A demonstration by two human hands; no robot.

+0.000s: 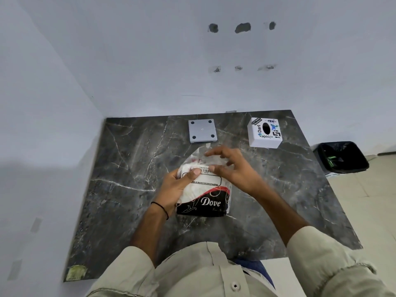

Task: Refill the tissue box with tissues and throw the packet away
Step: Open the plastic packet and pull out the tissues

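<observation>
A plastic tissue packet [206, 200], white with a black and red "Dove" band, lies in the middle of the dark marble table [120, 189]. My left hand [179, 186] grips its left side, thumb on top. My right hand [232, 168] hovers at the packet's far end, fingers spread and touching the loose clear plastic there. The white tissue box [265, 132], covered in stickers with a dark oval slot on top, stands at the table's far right. Its grey base lid [202, 130] with four dark feet lies apart at the far middle.
A black bin [340, 157] with a dark liner stands on the tiled floor to the right of the table. White walls close in the table on the left and behind. A yellowish sticker [76, 273] marks the near left corner.
</observation>
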